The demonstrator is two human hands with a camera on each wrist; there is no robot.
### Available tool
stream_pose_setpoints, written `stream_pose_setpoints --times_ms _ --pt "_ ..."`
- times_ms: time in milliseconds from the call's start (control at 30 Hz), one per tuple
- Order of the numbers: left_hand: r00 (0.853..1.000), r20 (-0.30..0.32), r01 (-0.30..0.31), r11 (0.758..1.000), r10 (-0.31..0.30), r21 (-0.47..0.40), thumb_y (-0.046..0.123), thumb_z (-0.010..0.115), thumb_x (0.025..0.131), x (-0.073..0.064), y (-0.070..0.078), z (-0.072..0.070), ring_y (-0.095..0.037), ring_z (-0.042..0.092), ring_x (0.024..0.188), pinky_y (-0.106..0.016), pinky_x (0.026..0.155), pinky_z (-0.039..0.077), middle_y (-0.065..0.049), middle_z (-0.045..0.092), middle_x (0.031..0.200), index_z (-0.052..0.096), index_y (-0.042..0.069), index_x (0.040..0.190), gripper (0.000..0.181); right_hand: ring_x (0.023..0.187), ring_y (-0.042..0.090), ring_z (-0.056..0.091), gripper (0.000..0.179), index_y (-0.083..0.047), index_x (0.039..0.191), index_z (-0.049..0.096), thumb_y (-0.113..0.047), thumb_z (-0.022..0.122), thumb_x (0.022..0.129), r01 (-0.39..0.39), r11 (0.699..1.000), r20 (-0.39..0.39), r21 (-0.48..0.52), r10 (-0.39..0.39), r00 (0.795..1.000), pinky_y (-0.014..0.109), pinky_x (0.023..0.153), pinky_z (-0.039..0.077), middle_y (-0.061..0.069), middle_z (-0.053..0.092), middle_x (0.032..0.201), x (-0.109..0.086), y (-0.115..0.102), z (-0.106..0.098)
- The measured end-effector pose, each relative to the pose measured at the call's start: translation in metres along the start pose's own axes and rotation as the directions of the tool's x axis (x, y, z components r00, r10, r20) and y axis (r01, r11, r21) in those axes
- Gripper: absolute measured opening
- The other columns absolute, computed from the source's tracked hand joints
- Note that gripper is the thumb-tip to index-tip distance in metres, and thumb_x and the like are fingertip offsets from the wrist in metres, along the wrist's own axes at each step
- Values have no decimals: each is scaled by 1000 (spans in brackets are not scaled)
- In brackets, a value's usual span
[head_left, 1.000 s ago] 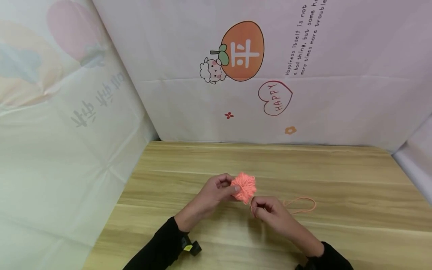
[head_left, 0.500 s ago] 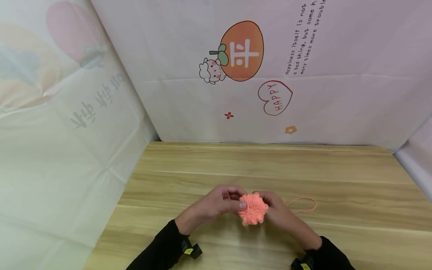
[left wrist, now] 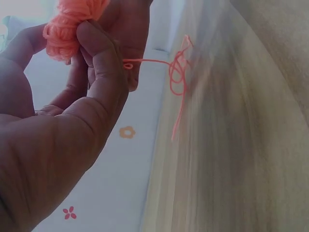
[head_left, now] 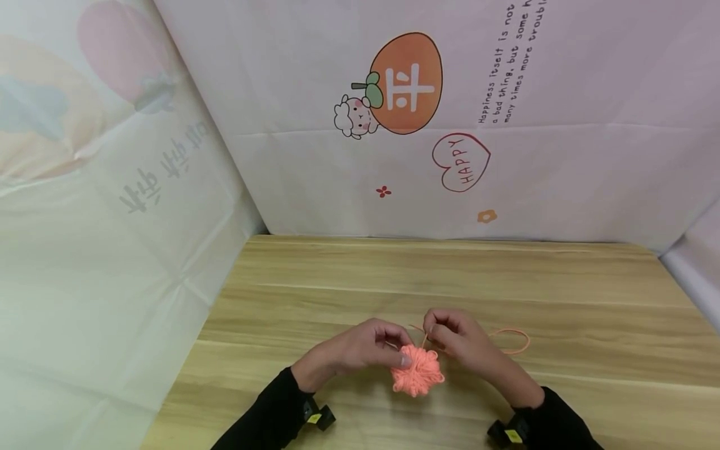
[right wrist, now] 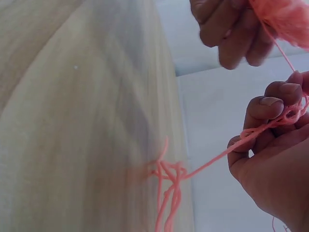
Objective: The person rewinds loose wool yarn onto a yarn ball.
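Observation:
A coral-pink yarn bundle (head_left: 417,374), loops sticking out round its edge, is pinched between the thumb and fingers of my left hand (head_left: 368,345). In the left wrist view only the lower part of the bundle (left wrist: 67,31) shows, at the top. My right hand (head_left: 464,340) is just right of it and pinches a strand of the same yarn (right wrist: 284,54), which runs taut from the bundle. More yarn (right wrist: 260,129) passes through the curled right fingers and trails down toward the table.
Loose yarn (head_left: 520,351) lies in a loop on the wooden table (head_left: 337,275), right of my right hand. A printed white cloth (head_left: 315,187) stands behind the table, and another (head_left: 185,250) hangs along the left side.
The yarn bundle and left hand have come nearer to me and turned. The right hand, partly behind the bundle half a second ago, has moved up and away, drawing the strand from its far edge.

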State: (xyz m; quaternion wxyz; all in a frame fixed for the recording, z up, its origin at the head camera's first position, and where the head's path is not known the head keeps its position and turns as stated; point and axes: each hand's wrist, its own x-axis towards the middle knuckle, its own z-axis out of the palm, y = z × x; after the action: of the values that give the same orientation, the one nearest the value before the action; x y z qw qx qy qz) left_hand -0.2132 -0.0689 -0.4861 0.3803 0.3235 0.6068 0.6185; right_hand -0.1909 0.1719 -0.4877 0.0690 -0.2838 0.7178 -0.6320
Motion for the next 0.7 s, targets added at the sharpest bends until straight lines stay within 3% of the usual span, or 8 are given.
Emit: stream_pose_setpoints --times_ms 133,300,467,700 --pt "999 -24 35 999 -35 19 15 67 90 1 -4 -1 -13 61 77 -41 71 53 -3 66 89 64 1 106 21 53 18 36 21 -1 80 52 8 43 98 40 999 -4 7 -39 999 36 42 33 10 39 62 2 -4 -1" --pt "988 -138 82 991 -68 104 18 70 86 2 -6 -2 -10 59 72 -30 65 49 -1 65 84 65 5 99 19 55 19 35 24 -4 80 52 9 42 97 96 995 -13 -3 -96 995 40 45 33 5 38 63 2 -15 0" --pt "961 -259 136 978 -91 158 23 71 84 1 -6 -3 -11 59 73 -31 65 48 -3 66 85 66 10 95 18 53 14 35 26 -9 82 54 10 44 97 106 994 -21 -21 -107 994 37 42 33 3 40 64 -3 -23 1" --pt "927 -363 163 974 -96 159 26 71 86 3 -4 -2 -14 62 77 -39 71 53 -4 66 90 66 11 95 18 56 12 38 31 -14 83 57 12 47 96 156 984 -28 -90 -159 987 33 42 36 0 44 66 -8 -25 5"
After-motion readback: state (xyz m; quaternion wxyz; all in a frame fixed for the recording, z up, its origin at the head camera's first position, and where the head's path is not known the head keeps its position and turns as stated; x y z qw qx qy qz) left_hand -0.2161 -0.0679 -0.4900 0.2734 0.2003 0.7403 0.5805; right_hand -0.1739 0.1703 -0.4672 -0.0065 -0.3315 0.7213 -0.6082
